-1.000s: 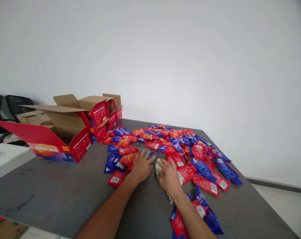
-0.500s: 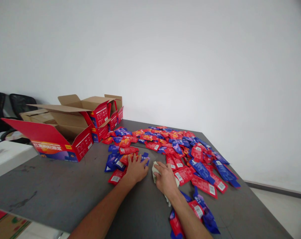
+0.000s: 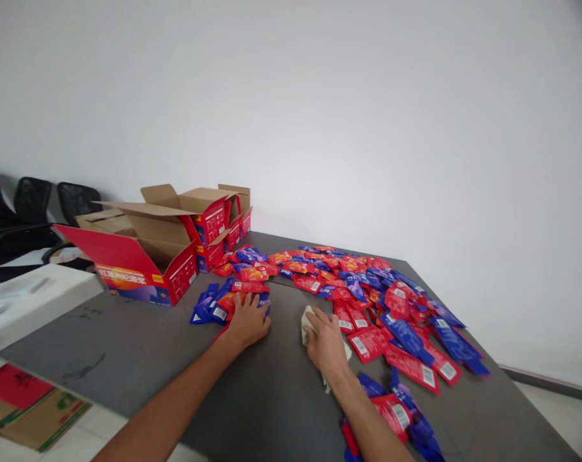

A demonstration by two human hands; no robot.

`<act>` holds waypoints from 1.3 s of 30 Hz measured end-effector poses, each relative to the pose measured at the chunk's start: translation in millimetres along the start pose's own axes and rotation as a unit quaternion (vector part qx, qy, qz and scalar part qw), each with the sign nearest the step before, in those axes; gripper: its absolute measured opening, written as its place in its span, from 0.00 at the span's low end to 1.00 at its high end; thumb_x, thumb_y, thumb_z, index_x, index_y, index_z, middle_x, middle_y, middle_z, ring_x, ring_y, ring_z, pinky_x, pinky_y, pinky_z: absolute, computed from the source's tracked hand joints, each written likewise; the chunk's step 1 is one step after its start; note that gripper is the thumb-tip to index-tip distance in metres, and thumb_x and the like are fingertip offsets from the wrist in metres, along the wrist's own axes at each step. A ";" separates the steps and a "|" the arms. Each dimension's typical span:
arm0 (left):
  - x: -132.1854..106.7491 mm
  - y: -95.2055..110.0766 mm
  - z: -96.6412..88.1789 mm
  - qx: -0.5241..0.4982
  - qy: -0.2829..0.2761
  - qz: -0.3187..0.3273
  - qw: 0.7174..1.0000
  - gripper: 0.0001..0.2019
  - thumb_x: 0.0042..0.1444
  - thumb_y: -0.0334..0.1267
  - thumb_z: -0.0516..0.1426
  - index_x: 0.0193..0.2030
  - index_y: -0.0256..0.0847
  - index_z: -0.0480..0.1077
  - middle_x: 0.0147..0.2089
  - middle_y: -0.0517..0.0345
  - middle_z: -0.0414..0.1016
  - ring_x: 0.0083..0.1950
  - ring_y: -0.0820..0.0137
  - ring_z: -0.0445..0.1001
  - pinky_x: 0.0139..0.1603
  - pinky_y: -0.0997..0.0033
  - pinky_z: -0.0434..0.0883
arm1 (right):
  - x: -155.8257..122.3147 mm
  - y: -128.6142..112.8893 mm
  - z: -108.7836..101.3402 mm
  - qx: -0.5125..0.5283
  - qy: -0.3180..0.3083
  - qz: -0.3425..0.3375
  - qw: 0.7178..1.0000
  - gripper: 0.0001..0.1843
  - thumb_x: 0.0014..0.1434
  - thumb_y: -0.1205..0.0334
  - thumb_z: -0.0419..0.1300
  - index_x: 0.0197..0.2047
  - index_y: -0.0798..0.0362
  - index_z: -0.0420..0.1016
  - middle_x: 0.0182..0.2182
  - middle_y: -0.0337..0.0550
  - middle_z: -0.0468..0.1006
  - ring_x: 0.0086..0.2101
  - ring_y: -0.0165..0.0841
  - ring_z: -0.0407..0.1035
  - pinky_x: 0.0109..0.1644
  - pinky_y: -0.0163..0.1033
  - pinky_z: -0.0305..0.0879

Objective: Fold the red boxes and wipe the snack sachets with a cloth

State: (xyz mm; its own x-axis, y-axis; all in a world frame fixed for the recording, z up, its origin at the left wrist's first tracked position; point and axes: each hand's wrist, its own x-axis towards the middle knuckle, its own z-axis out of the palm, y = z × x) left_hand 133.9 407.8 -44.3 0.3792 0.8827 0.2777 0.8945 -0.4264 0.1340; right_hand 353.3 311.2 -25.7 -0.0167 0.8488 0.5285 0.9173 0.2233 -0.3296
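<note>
My left hand (image 3: 246, 319) lies palm down with its fingers spread over a cluster of red and blue packets (image 3: 206, 309) on the dark grey table (image 3: 281, 391). Some packets there are partly hidden under the fingers. My right hand (image 3: 325, 343) is closed around a pale, crumpled cloth (image 3: 307, 322), pressed on the tabletop just left of the large packet pile (image 3: 368, 340). Most of that cloth is covered by the hand. A smaller group of packets (image 3: 391, 414) lies beside and partly behind my right forearm.
An open red carton (image 3: 141, 273) stands at the table's left, with more open cartons (image 3: 211, 221) stacked behind it. A white box (image 3: 45, 298) sits beyond the left edge. Black chairs (image 3: 76, 202) are farther back. A white wall (image 3: 348, 128) rises behind the table.
My left hand has slid left toward the open carton, and the packets under it have shifted left too. My right hand keeps the cloth in about the same place. The view has turned slightly left.
</note>
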 end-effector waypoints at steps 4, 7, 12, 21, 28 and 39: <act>12.6 24.5 6.7 0.006 0.015 0.043 0.999 0.20 0.56 0.38 0.53 0.53 0.40 0.76 0.67 0.39 0.64 0.71 0.43 0.52 0.70 0.40 0.36 | 0.2 11.2 5.3 -0.019 0.014 0.019 1.000 0.18 0.61 0.69 0.55 0.52 0.51 0.76 0.56 0.49 0.75 0.47 0.42 0.68 0.54 0.49 0.63; 32.8 53.7 16.8 -0.055 0.016 0.058 0.997 0.23 0.56 0.35 0.51 0.59 0.35 0.71 0.67 0.36 0.63 0.69 0.46 0.56 0.69 0.46 0.47 | 0.0 20.4 6.9 -0.028 0.033 0.028 0.999 0.17 0.61 0.69 0.54 0.51 0.52 0.77 0.55 0.49 0.76 0.51 0.43 0.67 0.57 0.51 0.62; 78.1 96.7 35.7 -0.172 -0.012 0.082 0.982 0.37 0.53 0.30 0.51 0.72 0.36 0.52 0.75 0.42 0.50 0.74 0.52 0.48 0.70 0.52 0.49 | 0.7 37.3 4.5 -0.024 0.063 0.055 0.996 0.17 0.61 0.67 0.55 0.51 0.50 0.78 0.53 0.50 0.77 0.47 0.44 0.68 0.54 0.53 0.64; 93.1 105.8 55.1 -0.204 -0.057 0.091 0.973 0.31 0.55 0.33 0.52 0.68 0.43 0.61 0.71 0.45 0.60 0.71 0.50 0.53 0.70 0.44 0.49 | -0.2 52.3 0.3 -0.042 0.060 0.079 0.994 0.17 0.61 0.68 0.54 0.50 0.52 0.79 0.53 0.48 0.77 0.49 0.43 0.67 0.55 0.48 0.62; 51.9 95.6 31.0 -0.182 -0.016 0.151 0.971 0.12 0.58 0.33 0.50 0.42 0.39 0.74 0.46 0.47 0.76 0.54 0.60 0.70 0.65 0.58 0.57 | -0.5 39.3 -6.1 -0.044 0.039 0.097 0.994 0.18 0.61 0.67 0.55 0.52 0.53 0.79 0.54 0.46 0.77 0.49 0.43 0.65 0.56 0.47 0.63; 19.8 113.9 12.5 -0.152 -0.036 -0.001 0.988 0.24 0.47 0.37 0.59 0.53 0.37 0.68 0.54 0.39 0.68 0.55 0.49 0.65 0.53 0.54 0.63 | -3.9 45.2 3.2 -0.027 0.037 0.088 0.995 0.19 0.60 0.67 0.57 0.53 0.51 0.78 0.54 0.48 0.77 0.50 0.45 0.66 0.58 0.52 0.63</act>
State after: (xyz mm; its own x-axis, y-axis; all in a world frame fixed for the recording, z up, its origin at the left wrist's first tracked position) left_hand 246.2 379.2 -35.5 0.4031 0.8905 0.2112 0.7872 -0.4551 0.4163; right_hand 393.6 319.6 -45.1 0.1736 0.8346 0.5228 0.9238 0.0459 -0.3801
